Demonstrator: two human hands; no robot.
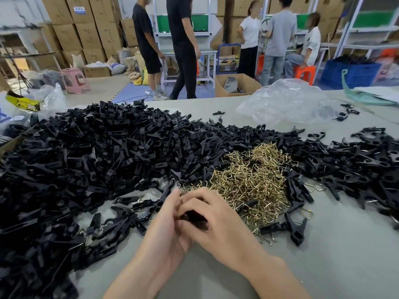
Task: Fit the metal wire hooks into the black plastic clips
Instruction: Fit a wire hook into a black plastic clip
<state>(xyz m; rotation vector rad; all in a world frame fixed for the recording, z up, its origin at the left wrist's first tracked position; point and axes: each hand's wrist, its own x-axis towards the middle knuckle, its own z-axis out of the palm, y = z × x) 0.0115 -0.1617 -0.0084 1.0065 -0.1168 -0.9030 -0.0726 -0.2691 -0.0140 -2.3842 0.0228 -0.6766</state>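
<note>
A deep heap of loose black plastic clips (86, 158) covers the left of the grey table (323, 255). At near centre the left hand (164, 225) meets the right hand (216, 219), whose fingers curl round a single black clip (192, 215). The left hand's own grip is blurred and unclear. Just beyond, to the right, lies a pile of brass-coloured wire hooks (248, 182).
</note>
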